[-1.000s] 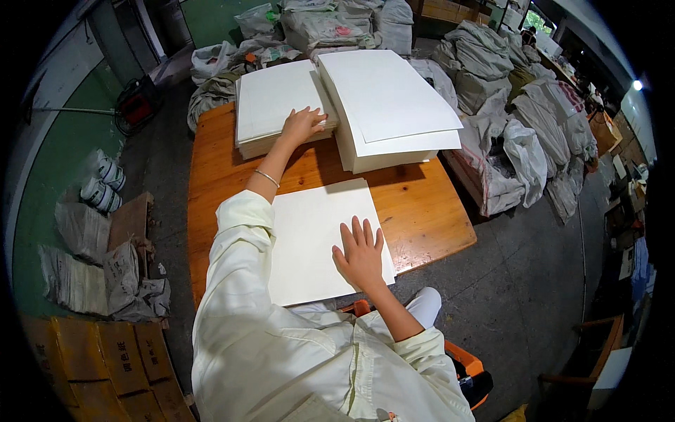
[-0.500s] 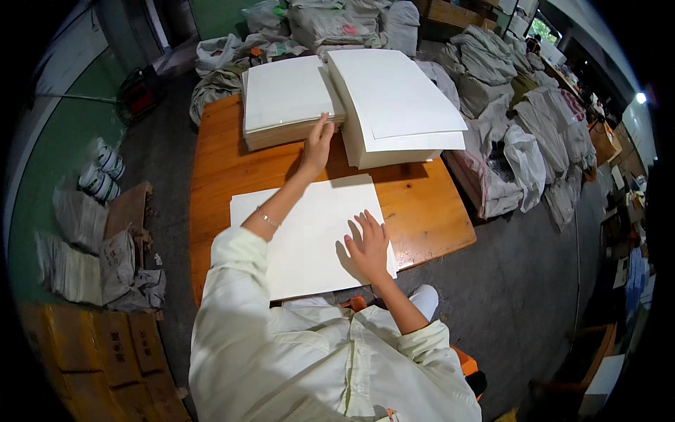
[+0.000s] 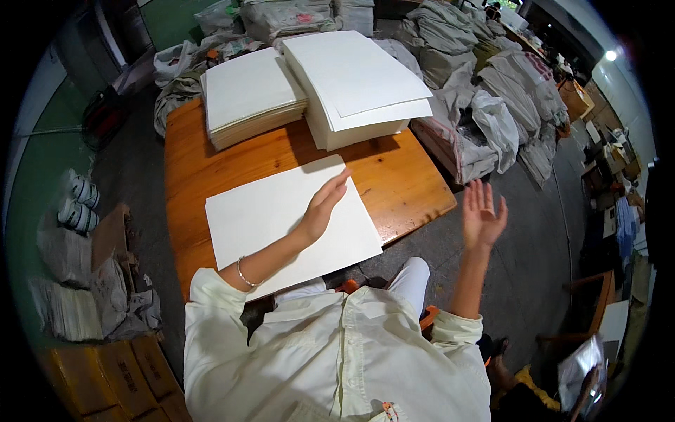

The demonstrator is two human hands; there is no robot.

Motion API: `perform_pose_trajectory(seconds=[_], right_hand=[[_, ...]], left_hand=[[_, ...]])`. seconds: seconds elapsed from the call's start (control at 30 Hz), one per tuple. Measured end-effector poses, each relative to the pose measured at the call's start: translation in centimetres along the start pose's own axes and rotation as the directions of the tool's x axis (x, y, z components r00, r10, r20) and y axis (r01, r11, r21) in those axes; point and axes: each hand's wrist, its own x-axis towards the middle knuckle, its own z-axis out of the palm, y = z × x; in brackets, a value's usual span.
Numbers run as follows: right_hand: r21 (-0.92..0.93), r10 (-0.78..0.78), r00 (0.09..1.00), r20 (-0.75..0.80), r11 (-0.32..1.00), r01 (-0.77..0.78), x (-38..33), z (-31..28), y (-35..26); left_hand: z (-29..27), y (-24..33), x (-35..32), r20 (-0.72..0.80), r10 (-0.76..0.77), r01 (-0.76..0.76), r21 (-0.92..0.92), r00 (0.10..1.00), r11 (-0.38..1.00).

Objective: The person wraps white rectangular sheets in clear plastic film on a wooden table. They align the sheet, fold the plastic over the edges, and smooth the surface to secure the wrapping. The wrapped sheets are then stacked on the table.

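Observation:
Large white paper sheets (image 3: 271,232) lie in a thin pile at the near part of the wooden table (image 3: 190,158). My left hand (image 3: 323,207) is over the pile's right half, fingers straight and close together, holding nothing; whether it touches the paper I cannot tell. Off the table's right edge, my right hand (image 3: 484,214) is raised in the air, palm showing, fingers apart and bare. Beyond the hands stand two stacks: a lower paper stack (image 3: 253,88) on the left and a taller paper stack (image 3: 358,77) on the right, whose top sheet sits slightly askew.
Grey sacks (image 3: 439,42) and white plastic bags (image 3: 496,126) crowd the floor behind and right of the table. Taped brown cartons (image 3: 116,376) stand at lower left, near wrapped bundles (image 3: 67,309). A wooden chair (image 3: 590,302) is at right. Part of another person (image 3: 506,376) shows at lower right.
My left hand has come back from the lower stack to above the near sheets. My right hand has lifted off the sheets and swung out to the right. The view has shifted.

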Motion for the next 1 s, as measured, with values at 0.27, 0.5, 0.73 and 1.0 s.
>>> perform_pose_trajectory(seconds=[0.27,0.5,0.73,1.0], right_hand=[[-0.136,-0.302,0.905,-0.301,0.952,0.273,-1.5,-9.4,-10.4],[-0.725,0.071,0.993,-0.099,0.678,-0.121,-4.4,-6.3,-1.2],[-0.609,0.174,0.975,-0.135,0.762,-0.22,-2.5,-3.9,2.3],[-0.716,0.227,0.973,0.044,0.686,-0.127,-1.7,-0.1,3.8]], left_hand=[[0.1,-3.5,-1.9,0.211,-0.032,-0.144,0.761,0.977,0.633],[0.1,-5.7,-4.1,0.293,-0.102,-0.267,0.939,0.951,0.215],[0.3,-5.9,-4.4,0.263,-0.008,-0.257,0.949,0.965,0.182],[0.1,-6.1,-4.6,0.251,0.008,-0.247,0.95,0.968,0.191]])
